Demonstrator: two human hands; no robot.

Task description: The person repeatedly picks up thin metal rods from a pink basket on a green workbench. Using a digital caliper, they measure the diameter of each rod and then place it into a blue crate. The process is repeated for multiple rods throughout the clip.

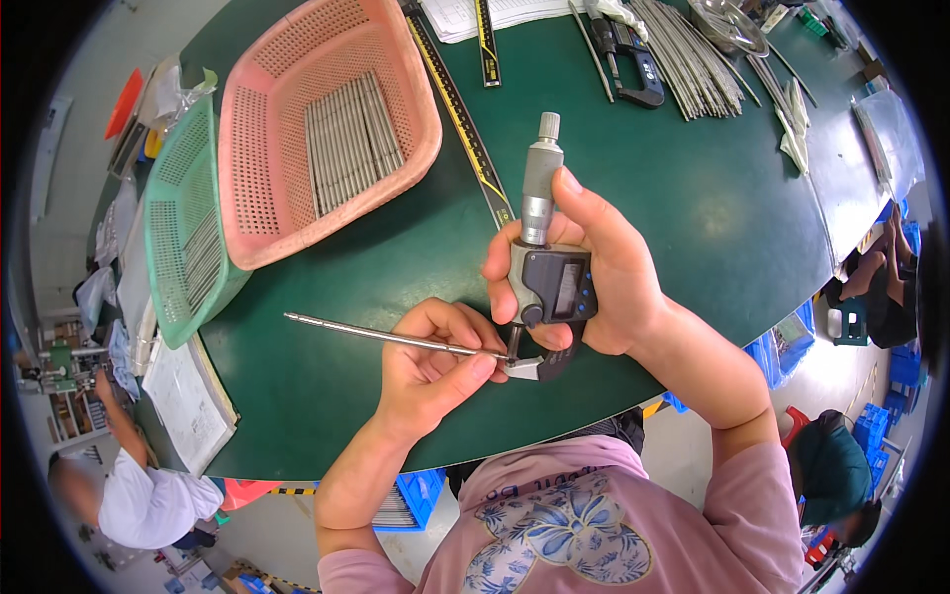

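Measurement seemingly mid-batch: pinched a slim silver metal rod [396,339] in the left hand [426,376], with 1 end at the gap of a grey-and-black digital micrometer [539,272] gripped in the right hand [618,272]. Saw more rods [346,139] in a pink perforated plastic basket [252,148] and a green perforated plastic basket [165,243]; could not tell checked from unchecked. Noticed lettering on the pink printed shirt [693,540], and a display [567,288] too small to read.

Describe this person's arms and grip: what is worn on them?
The left grip and right grip are bare human hands, without gloves. No watch or bracelet shows. The forearms are bare too. The short sleeves are dusty pink, part of a shirt with a blue-and-white flower print.
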